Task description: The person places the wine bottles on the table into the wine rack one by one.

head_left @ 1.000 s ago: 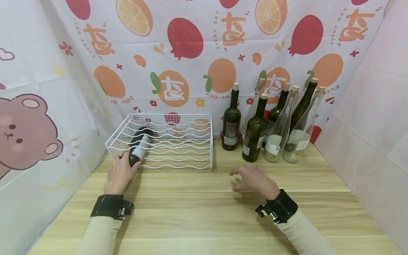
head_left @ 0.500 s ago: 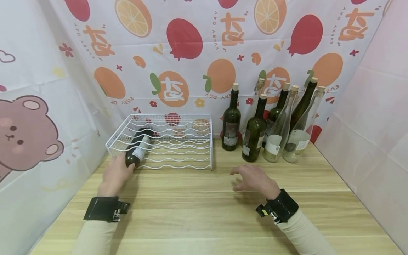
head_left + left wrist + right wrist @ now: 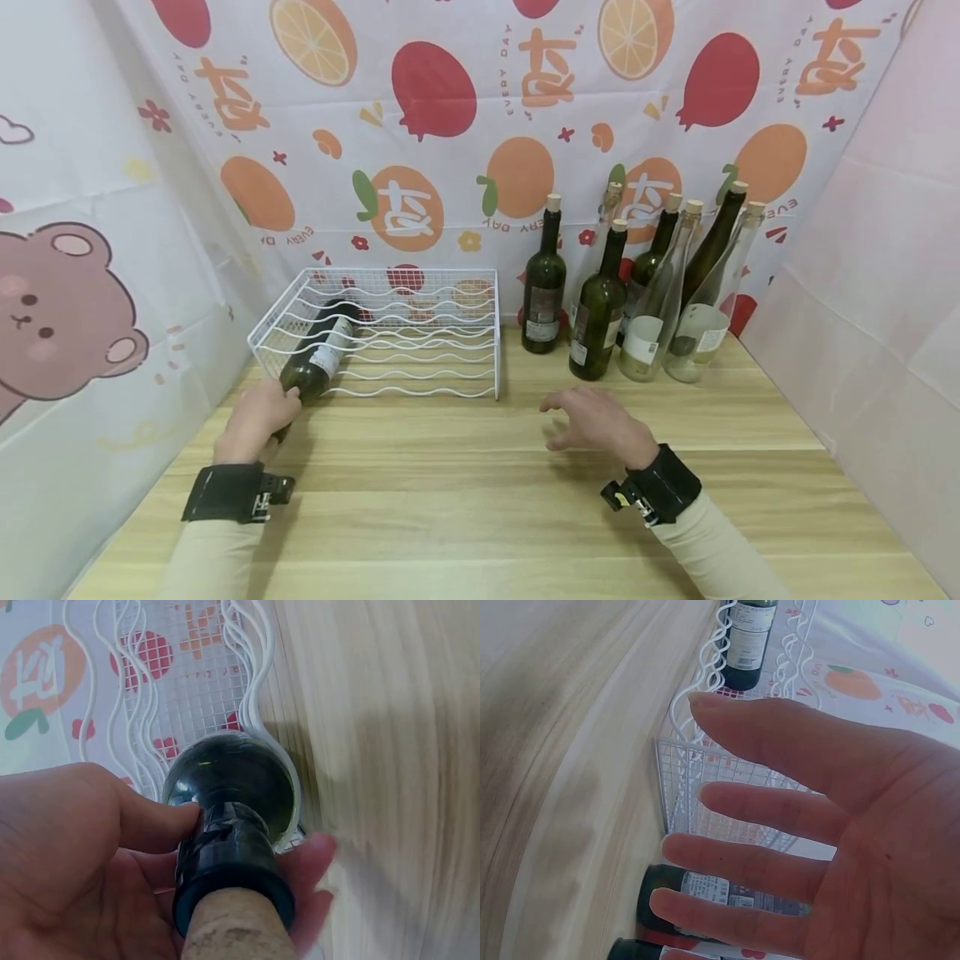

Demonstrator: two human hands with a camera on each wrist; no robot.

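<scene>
Holds the dark bottle (image 3: 324, 358) by the neck in the left hand (image 3: 253, 421), with thumb and fingers curled round it, just in front of the left end of the white wire rack (image 3: 497, 346). Has the bottle's body inside that end, leading away from the fingers, on a long axis slanting from the rack's front-left toward its back. Holds the right hand (image 3: 598, 423) empty, fingers spread apart, off the rack's front-right corner, farther from the bottle.
</scene>
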